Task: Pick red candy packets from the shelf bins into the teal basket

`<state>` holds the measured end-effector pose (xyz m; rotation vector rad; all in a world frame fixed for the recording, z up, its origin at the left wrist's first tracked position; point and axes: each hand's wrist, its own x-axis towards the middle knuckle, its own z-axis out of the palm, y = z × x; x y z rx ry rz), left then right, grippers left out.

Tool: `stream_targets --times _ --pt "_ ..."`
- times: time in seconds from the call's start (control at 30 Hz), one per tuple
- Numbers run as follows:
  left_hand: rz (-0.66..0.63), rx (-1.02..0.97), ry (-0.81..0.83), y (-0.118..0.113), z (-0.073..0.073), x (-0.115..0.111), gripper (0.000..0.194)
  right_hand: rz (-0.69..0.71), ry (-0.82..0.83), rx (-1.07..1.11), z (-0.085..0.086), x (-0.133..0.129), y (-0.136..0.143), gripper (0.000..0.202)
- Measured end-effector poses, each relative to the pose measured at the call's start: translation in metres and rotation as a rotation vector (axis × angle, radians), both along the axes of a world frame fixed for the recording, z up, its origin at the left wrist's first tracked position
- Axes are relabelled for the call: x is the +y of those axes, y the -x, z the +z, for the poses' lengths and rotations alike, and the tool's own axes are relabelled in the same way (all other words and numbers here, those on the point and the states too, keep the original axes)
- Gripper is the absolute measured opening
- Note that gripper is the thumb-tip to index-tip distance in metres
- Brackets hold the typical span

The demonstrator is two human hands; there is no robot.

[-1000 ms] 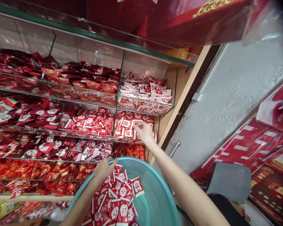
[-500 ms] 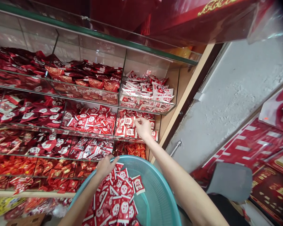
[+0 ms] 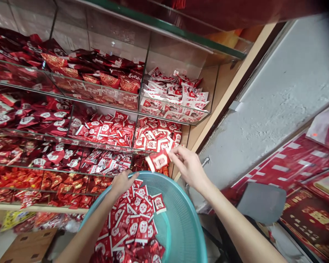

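A round teal plastic basket (image 3: 185, 215) stands below the shelves, with many red and white candy packets (image 3: 142, 207) heaped on its left side. My left hand (image 3: 123, 182) grips the basket's far rim, thumb on the inside. Above the right part of that rim, my right hand (image 3: 185, 160) pinches one red and white packet (image 3: 159, 160) by its edge. Behind it, a glass compartment holds similar packets (image 3: 156, 135).
Glass shelves (image 3: 98, 144) with red packets in compartments fill the left and centre. A wooden post (image 3: 230, 87) and grey wall (image 3: 274, 95) stand at right. Further down are a grey chair (image 3: 263, 202), red boxes (image 3: 315, 219) and a cardboard box (image 3: 30, 246).
My right hand has moved out from the compartment, down and to the right, with a packet in its fingers. My left hand stays on the rim. The view has shifted slightly.
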<state>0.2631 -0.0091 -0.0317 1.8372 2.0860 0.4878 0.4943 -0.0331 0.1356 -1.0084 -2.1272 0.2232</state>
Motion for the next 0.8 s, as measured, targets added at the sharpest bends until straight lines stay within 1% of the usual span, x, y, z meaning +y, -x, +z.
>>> stream_targets --times 0.07,0.17,0.23,0.3,0.4,0.5,0.6,0.7,0.8 --pt "-0.004 0.0 -0.005 0.0 -0.001 0.0 0.06 0.077 0.105 -0.166 -0.015 -0.011 -0.013 0.023" --pt "0.011 -0.009 -0.01 -0.001 -0.002 0.0 0.061 0.132 0.269 -0.382 -0.051 -0.013 -0.025 0.023" --pt "0.015 -0.016 -0.009 -0.002 -0.002 -0.001 0.062 0.121 0.36 -0.481 -0.077 -0.008 -0.03 0.022" --pt "0.022 -0.013 0.0 -0.003 -0.001 -0.001 0.061 0.106 0.423 -0.569 -0.1 0.001 -0.031 0.019" --pt "0.035 -0.007 0.006 -0.004 0.0 -0.003 0.059 0.114 0.468 -0.664 -0.123 0.017 -0.029 0.016" --pt "0.044 -0.01 0.001 -0.005 0.0 -0.003 0.059 0.131 0.49 -0.706 -0.137 0.035 -0.021 0.014" --pt "0.035 -0.017 -0.001 -0.004 -0.001 -0.002 0.058 0.138 0.508 -0.756 -0.145 0.051 -0.006 0.012" --pt "0.031 -0.021 0.002 -0.002 -0.001 -0.002 0.056 0.131 0.503 -0.806 -0.148 0.061 0.013 0.014" --pt "0.039 -0.018 0.009 -0.002 -0.001 -0.002 0.054 0.099 0.459 -0.825 -0.148 0.062 0.03 0.014"
